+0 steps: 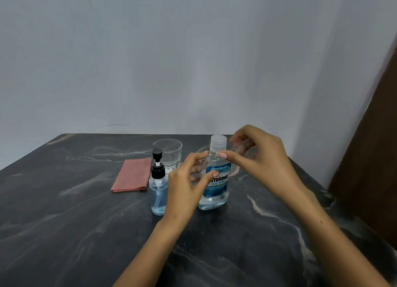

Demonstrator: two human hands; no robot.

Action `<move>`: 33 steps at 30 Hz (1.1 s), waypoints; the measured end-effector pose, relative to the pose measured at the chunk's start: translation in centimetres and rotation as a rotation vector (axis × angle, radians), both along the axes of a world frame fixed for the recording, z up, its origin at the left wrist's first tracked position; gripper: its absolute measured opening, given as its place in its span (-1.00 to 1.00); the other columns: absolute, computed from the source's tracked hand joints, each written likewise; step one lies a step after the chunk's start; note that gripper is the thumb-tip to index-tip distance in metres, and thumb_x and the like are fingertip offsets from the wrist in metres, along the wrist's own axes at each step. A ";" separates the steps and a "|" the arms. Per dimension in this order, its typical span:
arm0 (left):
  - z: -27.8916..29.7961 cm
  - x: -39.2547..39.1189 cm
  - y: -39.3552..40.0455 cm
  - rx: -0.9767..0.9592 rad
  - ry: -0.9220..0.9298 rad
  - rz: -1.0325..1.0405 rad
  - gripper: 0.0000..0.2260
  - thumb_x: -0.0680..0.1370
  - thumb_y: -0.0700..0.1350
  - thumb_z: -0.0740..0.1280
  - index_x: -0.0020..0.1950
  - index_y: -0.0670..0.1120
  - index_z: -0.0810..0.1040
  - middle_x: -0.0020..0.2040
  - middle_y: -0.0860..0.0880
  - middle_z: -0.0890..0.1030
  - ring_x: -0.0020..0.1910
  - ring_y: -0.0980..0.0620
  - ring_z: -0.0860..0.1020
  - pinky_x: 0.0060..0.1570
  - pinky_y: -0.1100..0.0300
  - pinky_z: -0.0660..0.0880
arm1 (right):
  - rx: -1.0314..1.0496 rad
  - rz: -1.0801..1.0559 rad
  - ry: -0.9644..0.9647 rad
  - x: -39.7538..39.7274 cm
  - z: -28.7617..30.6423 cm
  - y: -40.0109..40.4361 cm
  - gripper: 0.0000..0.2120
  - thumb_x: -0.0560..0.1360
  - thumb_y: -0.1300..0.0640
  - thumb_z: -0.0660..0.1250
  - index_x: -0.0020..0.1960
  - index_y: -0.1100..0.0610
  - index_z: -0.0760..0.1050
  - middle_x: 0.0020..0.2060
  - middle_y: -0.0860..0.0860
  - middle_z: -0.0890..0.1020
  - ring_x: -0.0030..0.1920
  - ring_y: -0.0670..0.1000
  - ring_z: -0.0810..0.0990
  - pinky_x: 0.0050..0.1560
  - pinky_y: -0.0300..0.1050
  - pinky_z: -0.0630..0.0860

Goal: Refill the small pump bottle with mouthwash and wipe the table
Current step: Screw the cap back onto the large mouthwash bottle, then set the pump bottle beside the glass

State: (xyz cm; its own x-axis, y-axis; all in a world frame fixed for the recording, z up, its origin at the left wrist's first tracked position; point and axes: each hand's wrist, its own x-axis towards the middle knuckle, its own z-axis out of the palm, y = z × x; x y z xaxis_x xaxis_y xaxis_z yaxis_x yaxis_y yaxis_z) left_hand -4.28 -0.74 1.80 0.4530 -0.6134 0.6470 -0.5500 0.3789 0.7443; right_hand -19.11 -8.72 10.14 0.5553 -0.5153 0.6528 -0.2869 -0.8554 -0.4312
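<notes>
The mouthwash bottle (214, 179) stands upright on the dark table (64, 222), cap (218, 141) on, just right of the small pump bottle (158, 190), whose pump is also on. The left hand (187, 185) curls loosely at the bottle's body, though a firm grip cannot be confirmed, and the right hand (257, 155) hovers by the neck with loose fingers, holding nothing. The opening would likely go best with the left hand clamping the body while the right twists the cap, keeping the bottle upright.

wall (171, 61): plain pale grey | table (64, 222): dark marble, white veins | R edge: brown panel (378, 168)
</notes>
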 end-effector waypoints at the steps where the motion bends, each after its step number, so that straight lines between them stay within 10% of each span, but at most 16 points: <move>1: 0.1 -0.1 -0.1 -0.001 0.012 -0.013 -0.65 0.41 -0.10 0.49 0.15 0.10 0.51 0.00 0.27 0.57 -0.01 0.38 0.57 -0.19 0.44 0.53 | 0.012 0.000 -0.042 -0.7 -0.7 0.5 -0.72 0.34 -0.19 0.42 -0.10 -0.02 0.50 -0.21 -0.17 0.59 -0.21 -0.20 0.59 -0.27 -0.30 0.53; 11: 2.1 -1.8 -3.6 0.135 0.019 -0.076 -0.70 0.31 -0.08 0.57 -0.09 -0.02 0.50 0.03 0.10 0.66 -0.06 0.14 0.64 -0.06 0.15 0.61 | 0.137 -0.022 0.242 -3.8 -5.8 2.5 -0.82 0.37 -0.11 0.46 -0.17 -0.02 0.58 -0.30 -0.18 0.65 -0.24 -0.22 0.62 -0.16 -0.08 0.59; 17: 2.6 -2.5 -2.2 0.127 0.019 -0.086 -0.46 0.38 -0.11 0.52 0.33 -0.03 0.48 0.23 -0.03 0.59 0.23 0.11 0.53 0.07 0.41 0.51 | 0.126 0.000 0.328 -2.6 -7.5 3.2 -0.81 0.38 -0.12 0.43 -0.15 -0.02 0.56 -0.27 -0.18 0.64 -0.21 -0.20 0.60 -0.12 -0.09 0.59; 24: 1.2 0.5 5.5 -0.248 -0.361 0.378 -0.74 0.47 -0.12 0.46 0.11 -0.08 0.52 0.03 0.05 0.54 0.00 0.13 0.52 0.00 0.33 0.44 | 0.099 0.063 0.318 2.1 -8.2 3.7 -0.86 0.42 -0.05 0.42 -0.14 -0.02 0.52 -0.21 -0.12 0.64 -0.19 -0.16 0.61 -0.12 -0.05 0.59; 29: -0.8 4.4 7.4 0.092 -0.080 0.402 -0.30 0.20 0.18 0.54 0.22 -0.03 0.38 0.13 0.10 0.48 0.09 0.15 0.46 0.05 0.36 0.39 | 0.135 0.054 0.213 7.5 -8.5 3.1 -0.76 0.48 0.09 0.37 0.13 0.09 0.49 0.07 0.02 0.61 0.05 0.00 0.61 0.06 0.02 0.54; 33: -2.3 5.6 6.8 0.221 -0.048 0.209 -0.46 0.27 0.09 0.56 0.17 0.01 0.48 0.02 0.22 0.58 0.04 0.36 0.52 -0.04 0.50 0.41 | 0.167 -0.008 0.137 11.0 -9.0 2.2 -0.61 0.50 0.10 0.35 0.27 0.14 0.36 0.21 0.08 0.51 0.17 0.08 0.54 0.14 0.05 0.50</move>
State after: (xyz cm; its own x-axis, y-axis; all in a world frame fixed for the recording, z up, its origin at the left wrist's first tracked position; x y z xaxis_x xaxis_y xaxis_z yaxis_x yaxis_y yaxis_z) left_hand 1.31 6.05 -0.51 0.5565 -0.6385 0.5317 -0.6352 0.0855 0.7676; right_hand -8.12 -6.54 1.09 0.6289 -0.6144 0.4765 -0.3589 -0.7730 -0.5232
